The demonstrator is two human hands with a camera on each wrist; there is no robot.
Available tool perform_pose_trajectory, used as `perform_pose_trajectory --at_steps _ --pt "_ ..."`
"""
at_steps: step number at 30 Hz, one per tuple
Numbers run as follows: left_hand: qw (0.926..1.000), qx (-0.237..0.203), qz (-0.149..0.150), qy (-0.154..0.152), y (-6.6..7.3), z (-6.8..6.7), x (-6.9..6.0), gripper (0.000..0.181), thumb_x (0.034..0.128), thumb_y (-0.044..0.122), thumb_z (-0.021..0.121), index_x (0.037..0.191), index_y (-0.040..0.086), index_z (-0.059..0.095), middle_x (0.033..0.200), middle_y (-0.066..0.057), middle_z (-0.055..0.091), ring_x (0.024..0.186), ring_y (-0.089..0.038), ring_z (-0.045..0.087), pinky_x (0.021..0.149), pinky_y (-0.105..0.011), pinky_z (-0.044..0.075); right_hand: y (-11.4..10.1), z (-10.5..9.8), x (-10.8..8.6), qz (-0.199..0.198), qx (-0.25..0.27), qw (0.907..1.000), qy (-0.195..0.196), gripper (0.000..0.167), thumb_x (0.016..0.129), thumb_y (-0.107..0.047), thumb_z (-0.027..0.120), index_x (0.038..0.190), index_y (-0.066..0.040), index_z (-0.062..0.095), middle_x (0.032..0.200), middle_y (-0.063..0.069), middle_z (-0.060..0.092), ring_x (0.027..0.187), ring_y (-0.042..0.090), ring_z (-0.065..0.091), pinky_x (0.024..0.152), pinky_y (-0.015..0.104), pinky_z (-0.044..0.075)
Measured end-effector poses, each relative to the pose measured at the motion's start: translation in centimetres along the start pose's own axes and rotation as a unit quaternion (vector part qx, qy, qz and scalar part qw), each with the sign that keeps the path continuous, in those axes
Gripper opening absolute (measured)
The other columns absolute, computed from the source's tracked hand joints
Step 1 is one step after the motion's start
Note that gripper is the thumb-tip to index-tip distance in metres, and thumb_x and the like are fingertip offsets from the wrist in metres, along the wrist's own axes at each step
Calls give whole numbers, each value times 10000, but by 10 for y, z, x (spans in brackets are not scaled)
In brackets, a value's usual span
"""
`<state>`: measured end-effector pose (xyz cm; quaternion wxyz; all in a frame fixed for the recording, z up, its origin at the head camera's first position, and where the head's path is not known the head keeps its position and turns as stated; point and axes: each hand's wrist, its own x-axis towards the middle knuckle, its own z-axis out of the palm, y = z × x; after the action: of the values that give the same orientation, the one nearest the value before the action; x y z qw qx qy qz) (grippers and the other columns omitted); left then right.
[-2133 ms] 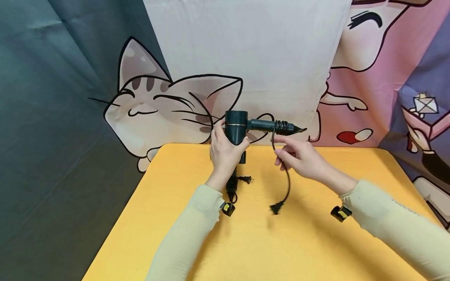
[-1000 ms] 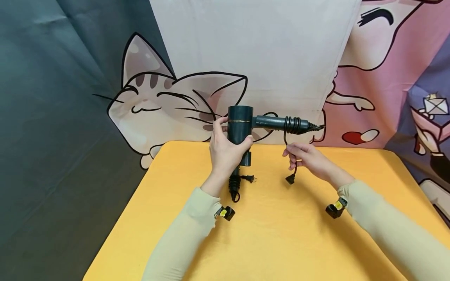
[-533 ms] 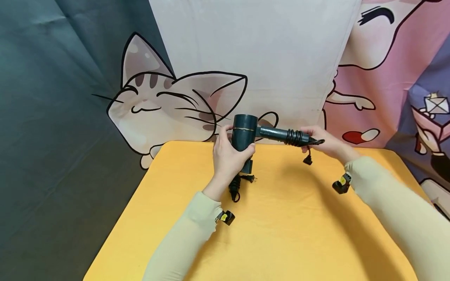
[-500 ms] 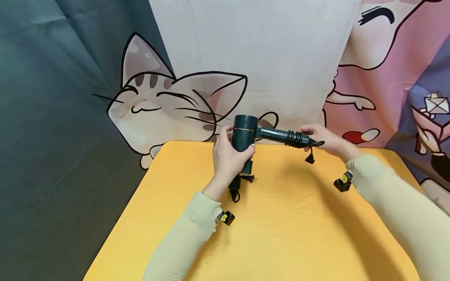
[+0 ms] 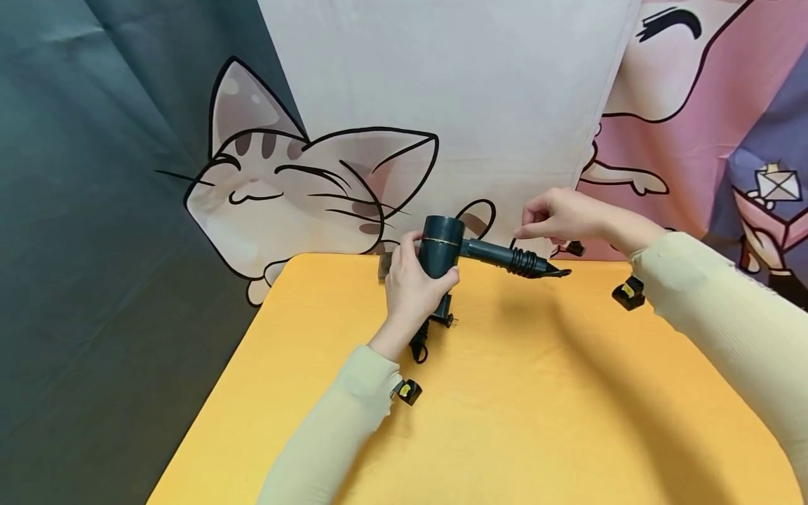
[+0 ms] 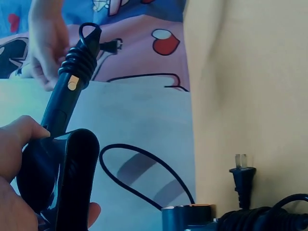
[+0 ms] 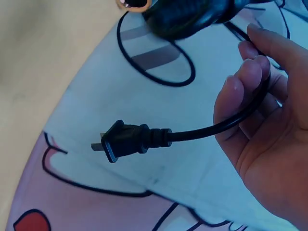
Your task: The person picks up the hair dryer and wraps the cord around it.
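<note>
My left hand (image 5: 413, 284) grips a dark green hair dryer (image 5: 442, 245) by its barrel, above the table. Its handle points right and tilts slightly down, with the black power cord (image 5: 525, 263) coiled around it near the end. Above the handle, my right hand (image 5: 564, 214) holds the free stretch of cord between thumb and fingers. The two-pin plug (image 7: 127, 139) hangs loose beyond that hand in the right wrist view. Beneath the left hand lies a second dark hair dryer (image 6: 187, 216), mostly hidden in the head view, with its own plug (image 6: 243, 183).
A yellow table (image 5: 492, 421) spreads below both hands. Behind it hangs a cloth backdrop (image 5: 454, 91) printed with a cartoon cat and other figures. A small camera is strapped to each wrist.
My right hand has carried the cord from below the handle, around its far side, to above it. The held dryer has lowered slightly and its handle now tilts down to the right.
</note>
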<state>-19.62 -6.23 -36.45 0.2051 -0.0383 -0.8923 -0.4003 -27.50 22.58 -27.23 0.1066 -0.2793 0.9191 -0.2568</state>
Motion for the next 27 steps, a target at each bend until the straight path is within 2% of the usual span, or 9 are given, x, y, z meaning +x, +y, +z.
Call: perform_pose_trajectory --at_steps 4,10,14,16,18,22,27 --pt "9999 24 -32 95 -4 5 2 797 814 361 877 1470 148 478 1283 -118 620 1047 -305 641 884 -496 541 -14 2 -2 -52 -26 10000 -23 233 1036 -307 726 884 -130 716 680 23 615 571 178 578 544 303 486" --pt "9996 19 -86 262 -9 9 6 804 811 363 871 1471 155 463 1250 -126 607 1031 -309 634 860 -499 542 -30 9 -10 124 244 9996 -108 217 1056 -311 695 1072 -110 774 775 52 683 638 212 665 581 362 553" --pt "9993 -15 -124 350 -12 11 9 812 812 361 865 1483 158 454 1236 -134 593 1005 -314 631 826 -499 551 -37 17 -18 17 504 9987 -4 285 1053 -282 698 1226 -64 759 868 48 742 722 230 733 618 376 599" --pt "9990 -29 -139 432 -13 11 10 818 810 359 865 1487 151 456 1231 -133 589 1000 -314 627 820 -504 553 -38 25 -21 -184 668 9976 84 324 1057 -244 691 1287 -19 726 890 50 756 741 245 752 632 350 612" --pt "9984 -36 -121 544 -13 10 12 815 810 363 862 1485 140 464 1224 -128 587 1005 -308 623 824 -510 550 -39 34 -25 -315 911 9951 223 380 1062 -208 679 1363 25 673 933 48 768 757 234 759 653 339 621" --pt "9968 -113 -77 785 -12 10 17 798 807 373 861 1471 143 482 1220 -109 594 1008 -292 621 830 -511 542 -35 62 -31 -513 1336 9866 783 485 1062 -149 671 1486 64 567 1013 70 787 792 177 764 673 314 616" --pt "9955 -234 -94 911 -8 8 19 791 808 377 865 1466 173 476 1211 -96 595 1002 -283 622 829 -502 531 -26 101 -31 -1070 1833 9661 1472 562 1057 -7 626 1573 96 429 1107 164 777 910 213 791 799 225 609"
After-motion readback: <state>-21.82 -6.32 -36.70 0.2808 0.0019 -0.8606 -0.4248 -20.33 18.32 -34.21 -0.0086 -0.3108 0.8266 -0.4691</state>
